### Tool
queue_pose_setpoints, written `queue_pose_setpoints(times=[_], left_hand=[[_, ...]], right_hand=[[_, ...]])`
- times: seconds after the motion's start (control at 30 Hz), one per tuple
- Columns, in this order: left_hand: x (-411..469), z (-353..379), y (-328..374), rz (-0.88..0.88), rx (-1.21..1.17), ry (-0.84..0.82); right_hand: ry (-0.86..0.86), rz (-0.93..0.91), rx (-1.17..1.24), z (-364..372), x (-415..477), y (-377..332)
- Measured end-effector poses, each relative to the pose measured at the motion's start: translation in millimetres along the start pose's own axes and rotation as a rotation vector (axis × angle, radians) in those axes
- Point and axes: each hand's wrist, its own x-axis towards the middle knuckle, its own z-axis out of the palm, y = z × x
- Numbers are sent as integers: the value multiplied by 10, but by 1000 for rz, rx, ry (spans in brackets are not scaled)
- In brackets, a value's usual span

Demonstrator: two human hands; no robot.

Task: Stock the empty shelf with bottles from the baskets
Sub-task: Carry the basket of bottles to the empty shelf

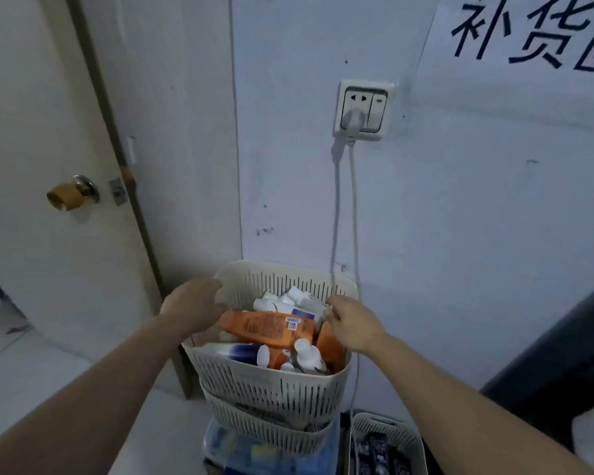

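Pale wall (460, 217) is standing beyond both hands. A socket (364, 109) is sitting high above the right hand (352, 322), its grey cable (354, 217) hanging down past that hand. A door (31, 132) with a brass knob (67, 195) is standing up and left of the left hand (194, 303); light floor (21, 354) is lying under the left forearm. A paper sign (528, 32) is hanging far up-right.

The top basket (271, 382), cream and slotted, is sitting between the hands on a second basket (264, 426). An orange bottle (264, 325) is lying crosswise between the hands, with white bottles (302, 298) piling beyond it. Left fingers are curling over the left rim, right fingers on the right rim; both are gripping.
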Motion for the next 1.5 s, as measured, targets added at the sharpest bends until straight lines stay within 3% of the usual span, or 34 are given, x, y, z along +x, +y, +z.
queue_pose_setpoints(times=[0.23,0.47,0.6,0.73,1.1,1.5], left_hand=[[406,318,-220,-42,-9,-119],[806,725,-510,-82,-45,-122],[957,895,-603,-107,-189,-171],[989,942,-571,-166,-357,-144],[980,975,-594,-352,-785,-76],[675,596,-704,-315,-814,22]], right_hand=[[-90,140,40,280,349,235],[27,405,209,465,534,266],[163,542,293,551,618,228],[175,720,318,597,648,313],[396,817,662,640,511,306],[550,760,950,608,-7,15]])
